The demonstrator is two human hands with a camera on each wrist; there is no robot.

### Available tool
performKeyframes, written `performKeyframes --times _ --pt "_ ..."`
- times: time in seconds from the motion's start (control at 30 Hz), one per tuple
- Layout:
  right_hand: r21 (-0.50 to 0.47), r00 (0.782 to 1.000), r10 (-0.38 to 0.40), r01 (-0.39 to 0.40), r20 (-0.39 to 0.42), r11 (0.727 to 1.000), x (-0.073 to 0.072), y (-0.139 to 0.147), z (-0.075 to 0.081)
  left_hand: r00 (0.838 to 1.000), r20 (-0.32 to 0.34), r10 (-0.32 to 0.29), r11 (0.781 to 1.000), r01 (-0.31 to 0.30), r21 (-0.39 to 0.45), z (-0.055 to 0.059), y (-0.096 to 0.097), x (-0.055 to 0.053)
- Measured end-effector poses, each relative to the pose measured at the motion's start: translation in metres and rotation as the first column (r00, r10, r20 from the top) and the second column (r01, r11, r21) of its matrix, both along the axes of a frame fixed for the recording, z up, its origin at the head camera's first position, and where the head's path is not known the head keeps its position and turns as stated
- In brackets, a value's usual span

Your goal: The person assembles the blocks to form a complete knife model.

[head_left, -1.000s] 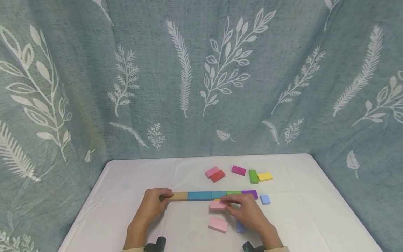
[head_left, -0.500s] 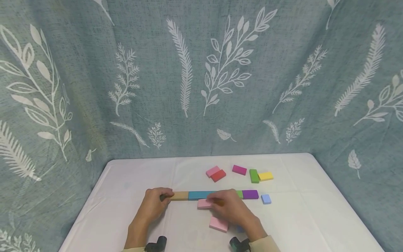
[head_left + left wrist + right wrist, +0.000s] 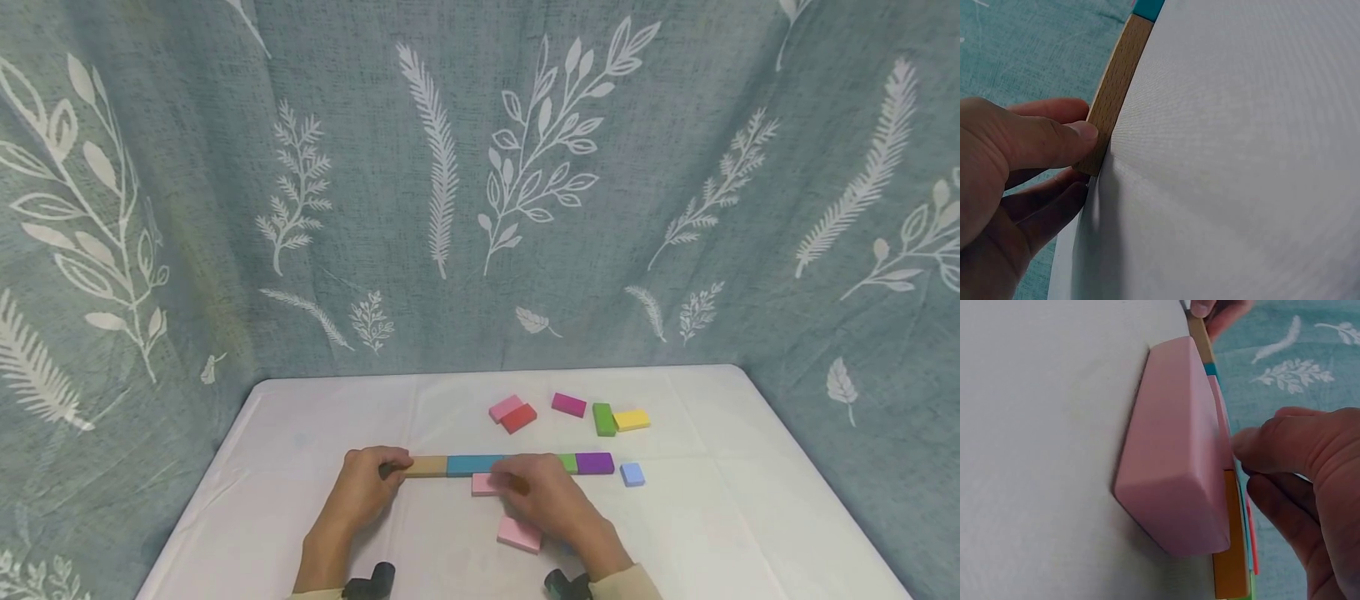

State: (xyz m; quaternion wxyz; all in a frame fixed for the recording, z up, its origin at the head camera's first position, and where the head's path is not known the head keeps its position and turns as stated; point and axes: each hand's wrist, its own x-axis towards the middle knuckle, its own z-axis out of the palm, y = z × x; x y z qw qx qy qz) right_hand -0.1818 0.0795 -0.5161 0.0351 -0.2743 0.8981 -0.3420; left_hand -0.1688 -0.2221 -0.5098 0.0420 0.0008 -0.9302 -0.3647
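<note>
My left hand (image 3: 369, 487) pinches the outer end of a wooden block (image 3: 427, 467), thumb on the near side. That block is the left end of a row with a teal block (image 3: 476, 466), a green block (image 3: 570, 463) and a purple block (image 3: 595, 463). My right hand (image 3: 551, 496) holds a pink block (image 3: 483, 484) by thumb and fingers, close along the row's near side. In the right wrist view its thumb sits at this pink block (image 3: 1222, 415), end to end with an orange block (image 3: 1232, 550). The hand hides part of the row in the head view.
A second pink block (image 3: 519, 535) lies nearer me. A small blue block (image 3: 632, 475) is right of the row. Behind it lie a red block (image 3: 518, 418), another pink one, a magenta block (image 3: 569, 405), a green one and a yellow block (image 3: 632, 420) on the white tablecloth (image 3: 322, 417).
My right hand has moved left, shifting the pink block left along the row, mostly in the first half second. The left hand stays on the wooden block.
</note>
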Motion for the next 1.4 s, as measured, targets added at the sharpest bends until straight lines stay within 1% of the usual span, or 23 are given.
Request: performKeyframes --times 0.2,0.33,0.43,0.53,0.73,0.83,0.97,1.03,1.13,1.2,1.27,1.3,1.4 --pt "0.005 1.000 -0.013 0.013 0.025 1.000 0.002 -0.002 0.000 1.000 0.004 0.006 1.000 -0.006 -0.005 0.000 0.000 0.001" --pt "0.007 0.999 -0.021 0.021 0.026 1.000 0.002 -0.001 0.000 1.000 0.000 0.005 1.000 -0.005 -0.006 -0.001 0.000 0.001" --pt "-0.020 0.999 -0.032 0.032 0.018 0.999 0.003 0.003 -0.001 1.000 -0.001 0.005 1.000 -0.005 -0.004 0.000 0.000 0.001" --pt "-0.049 0.998 -0.063 0.064 0.024 0.997 0.007 0.013 -0.003 1.000 -0.008 0.000 1.000 0.000 -0.009 0.000 0.001 0.002" --pt "-0.090 0.988 -0.143 0.148 0.060 0.985 0.022 0.042 -0.008 1.000 -0.025 -0.015 1.000 0.015 -0.016 0.002 0.001 0.001" --pt "-0.124 0.978 -0.186 0.197 0.095 0.972 0.033 0.062 -0.010 1.000 -0.016 -0.009 1.000 0.009 -0.013 0.002 0.000 0.001" --pt "-0.143 0.958 -0.258 0.276 0.128 0.951 0.048 0.086 -0.011 1.000 -0.003 -0.002 1.000 0.002 -0.004 0.001 0.000 0.001" --pt "-0.126 0.946 -0.291 0.309 0.143 0.943 0.055 0.097 -0.011 1.000 -0.005 -0.009 1.000 0.009 0.000 0.002 0.000 0.002" --pt "-0.082 0.925 -0.331 0.351 0.188 0.933 0.064 0.109 -0.011 1.000 -0.007 -0.016 1.000 0.016 0.004 0.002 0.000 0.002" --pt "-0.054 0.915 -0.341 0.360 0.217 0.931 0.068 0.114 -0.011 1.000 -0.011 -0.021 1.000 0.021 0.002 0.002 0.000 0.001" --pt "-0.049 0.909 -0.341 0.362 0.240 0.931 0.071 0.117 -0.011 1.000 -0.011 -0.019 1.000 0.019 0.000 0.002 0.000 0.001" --pt "-0.055 0.910 -0.335 0.358 0.244 0.932 0.072 0.117 -0.011 1.000 -0.010 -0.018 1.000 0.018 -0.001 0.002 0.000 0.001" --pt "-0.077 0.924 -0.300 0.326 0.239 0.942 0.073 0.115 -0.010 1.000 -0.010 -0.019 1.000 0.019 -0.004 0.002 0.000 0.001"
